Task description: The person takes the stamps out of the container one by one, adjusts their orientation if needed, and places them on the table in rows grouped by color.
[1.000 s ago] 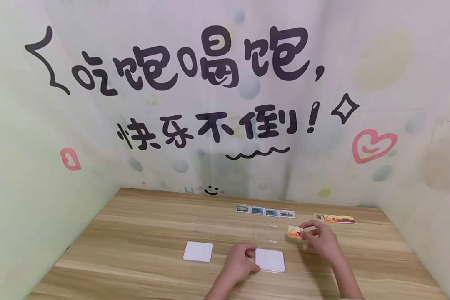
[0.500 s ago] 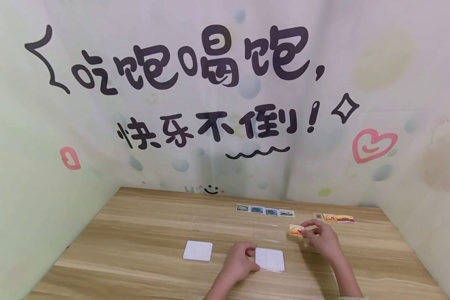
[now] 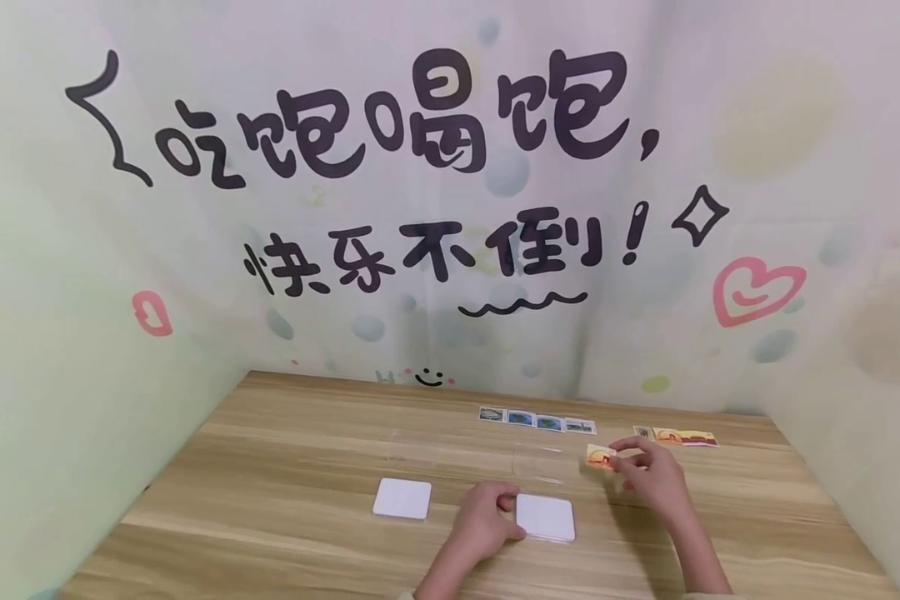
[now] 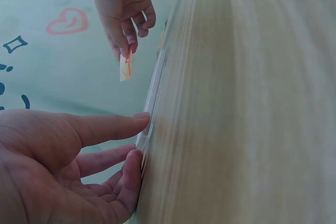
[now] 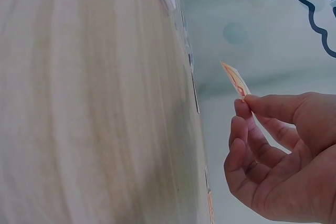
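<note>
My right hand (image 3: 656, 481) pinches a small orange and yellow postage stamp (image 3: 597, 456) by its right edge. In the right wrist view the stamp (image 5: 234, 78) sticks out between thumb and forefinger, off the table. My left hand (image 3: 482, 527) holds the left side of a white rounded card (image 3: 546, 517) with a clear layer at its edge, thumb at the near corner and forefinger at the far one. The left wrist view shows the left fingertips against the card's thin edge (image 4: 153, 90), which lies flat on the table.
A second white card (image 3: 402, 498) lies to the left. Two clear plastic pieces (image 3: 537, 463) lie behind the cards. A row of blue-green stamps (image 3: 536, 420) lies near the back wall, with more orange stamps (image 3: 682, 437) behind the right hand on the wooden table (image 3: 270, 500).
The whole head view has shifted slightly right. The right hand lifts the stamp a little and its face turns more toward the head camera. The left hand stays at the white card.
</note>
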`<state>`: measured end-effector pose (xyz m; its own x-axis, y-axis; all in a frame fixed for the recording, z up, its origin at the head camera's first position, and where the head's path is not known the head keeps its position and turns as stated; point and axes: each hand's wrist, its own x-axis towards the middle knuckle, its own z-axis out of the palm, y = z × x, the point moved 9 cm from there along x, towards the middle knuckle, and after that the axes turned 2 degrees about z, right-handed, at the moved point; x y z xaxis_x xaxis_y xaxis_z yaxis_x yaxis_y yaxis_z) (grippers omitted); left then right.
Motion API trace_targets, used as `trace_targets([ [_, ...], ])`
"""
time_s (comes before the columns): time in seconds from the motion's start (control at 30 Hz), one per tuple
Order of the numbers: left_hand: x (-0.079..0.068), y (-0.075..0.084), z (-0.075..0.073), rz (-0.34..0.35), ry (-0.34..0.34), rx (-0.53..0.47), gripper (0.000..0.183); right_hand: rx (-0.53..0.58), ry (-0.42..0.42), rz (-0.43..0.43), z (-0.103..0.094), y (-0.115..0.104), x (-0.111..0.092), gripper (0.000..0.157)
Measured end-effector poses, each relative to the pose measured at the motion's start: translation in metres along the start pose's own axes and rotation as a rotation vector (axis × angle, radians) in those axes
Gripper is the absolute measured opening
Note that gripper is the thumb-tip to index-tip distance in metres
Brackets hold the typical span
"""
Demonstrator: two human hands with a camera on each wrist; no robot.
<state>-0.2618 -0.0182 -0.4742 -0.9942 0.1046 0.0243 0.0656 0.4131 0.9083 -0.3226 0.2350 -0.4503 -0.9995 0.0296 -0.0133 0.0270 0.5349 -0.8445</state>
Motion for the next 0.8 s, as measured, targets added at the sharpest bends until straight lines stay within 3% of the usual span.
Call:
trace_targets([
  [0.8, 0.0013, 0.0013, 0.0, 0.015, 0.003, 0.001, 0.05, -0.031, 0.007, 0.002, -0.0094, 0.0076, 0.0096, 0.026],
])
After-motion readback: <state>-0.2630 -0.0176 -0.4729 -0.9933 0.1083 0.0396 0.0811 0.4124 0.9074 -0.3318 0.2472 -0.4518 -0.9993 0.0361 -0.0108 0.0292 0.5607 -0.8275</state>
